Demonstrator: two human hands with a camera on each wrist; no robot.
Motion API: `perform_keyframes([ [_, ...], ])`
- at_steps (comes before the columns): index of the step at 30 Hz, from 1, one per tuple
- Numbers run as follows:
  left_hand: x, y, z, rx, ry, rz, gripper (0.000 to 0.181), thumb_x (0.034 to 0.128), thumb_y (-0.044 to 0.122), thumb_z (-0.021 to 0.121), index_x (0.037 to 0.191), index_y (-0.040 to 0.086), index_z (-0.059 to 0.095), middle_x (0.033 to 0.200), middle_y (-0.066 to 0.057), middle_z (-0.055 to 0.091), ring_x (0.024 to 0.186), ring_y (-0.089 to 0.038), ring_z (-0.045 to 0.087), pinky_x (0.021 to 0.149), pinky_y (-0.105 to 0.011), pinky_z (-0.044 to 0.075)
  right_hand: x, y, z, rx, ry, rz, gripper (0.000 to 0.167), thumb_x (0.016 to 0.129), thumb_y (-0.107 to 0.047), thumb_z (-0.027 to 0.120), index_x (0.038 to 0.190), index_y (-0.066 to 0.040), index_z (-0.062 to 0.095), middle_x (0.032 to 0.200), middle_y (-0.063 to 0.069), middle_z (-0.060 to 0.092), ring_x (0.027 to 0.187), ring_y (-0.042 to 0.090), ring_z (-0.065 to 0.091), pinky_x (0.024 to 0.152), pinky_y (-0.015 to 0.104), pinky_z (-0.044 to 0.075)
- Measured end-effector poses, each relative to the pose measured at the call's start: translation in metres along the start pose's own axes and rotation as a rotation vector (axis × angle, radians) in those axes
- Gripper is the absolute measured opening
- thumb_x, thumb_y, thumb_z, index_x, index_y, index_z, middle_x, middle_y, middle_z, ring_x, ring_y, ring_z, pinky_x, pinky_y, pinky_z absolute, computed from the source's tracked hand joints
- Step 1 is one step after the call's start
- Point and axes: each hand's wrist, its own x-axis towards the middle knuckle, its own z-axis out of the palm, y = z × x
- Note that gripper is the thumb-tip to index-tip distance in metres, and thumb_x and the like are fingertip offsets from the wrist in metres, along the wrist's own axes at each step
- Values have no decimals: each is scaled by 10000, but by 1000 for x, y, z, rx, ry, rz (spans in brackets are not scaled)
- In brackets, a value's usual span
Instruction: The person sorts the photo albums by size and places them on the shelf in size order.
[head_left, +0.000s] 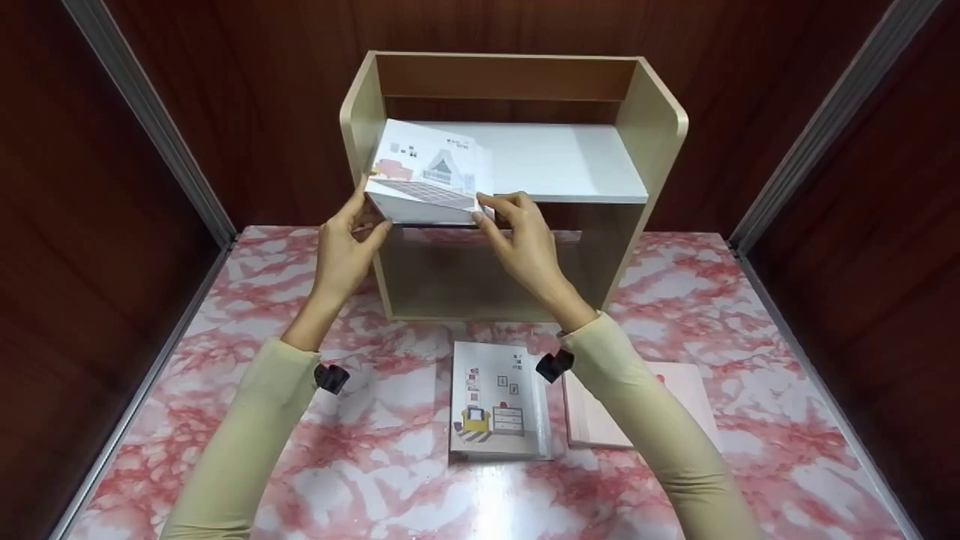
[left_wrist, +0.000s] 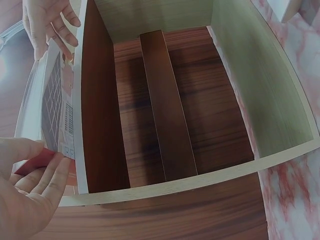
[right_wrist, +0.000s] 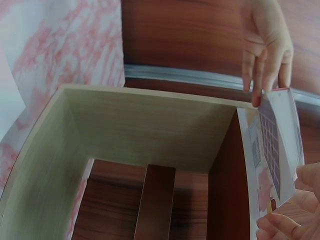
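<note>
Between my hands is a white book [head_left: 431, 169] with an armchair and a house-like shape drawn on its cover, tilted over the left end of the upper shelf [head_left: 570, 161]. My left hand [head_left: 345, 244] grips its lower left corner, thumb in front. With thumb and fingertips my right hand [head_left: 525, 236] pinches the lower right corner. The left wrist view shows a barcode on the underside of the book [left_wrist: 55, 105] and a red edge by the left fingers. A white strip shows beyond its right edge; whether that is a second book I cannot tell.
The wooden shelf unit [head_left: 664, 127] stands on a red-and-white marbled surface [head_left: 360, 435], with an open lower compartment. In front lies a grey-white book [head_left: 499, 405] with furniture drawings; right of it, a pink book [head_left: 686, 394] is partly under my right sleeve. Dark wood panels enclose three sides.
</note>
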Motion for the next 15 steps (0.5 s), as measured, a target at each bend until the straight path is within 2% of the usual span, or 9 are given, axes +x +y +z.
perform_keyframes([
  [5,1,-3,1,16,12,2,607,840,-69,607,1382,-67,331,1171,-257,589,979,-335,625,856,-426,512,1,0,1,-10,3,7,377,924,-385,541,1227,-175,623,1055,63,574,866,156,509,721,314,472],
  [8,5,-16,3,10,22,7,623,835,-60,620,1389,-42,336,1147,-251,606,961,-326,631,849,-422,516,2,1,1,-10,3,9,376,924,-385,542,1226,-176,624,1045,66,574,853,156,503,725,309,478],
  [12,9,-34,5,14,30,-2,635,836,-22,640,1402,23,355,1221,-195,581,979,-274,635,848,-383,521,2,1,1,-6,6,9,374,923,-383,545,1225,-177,625,1040,66,574,846,157,504,739,309,489],
  [15,10,-38,5,24,26,-10,638,842,16,649,1409,61,359,1257,-151,568,993,-230,634,846,-344,524,3,1,1,-8,7,13,373,921,-386,549,1223,-182,626,1038,61,573,854,167,512,733,314,484],
])
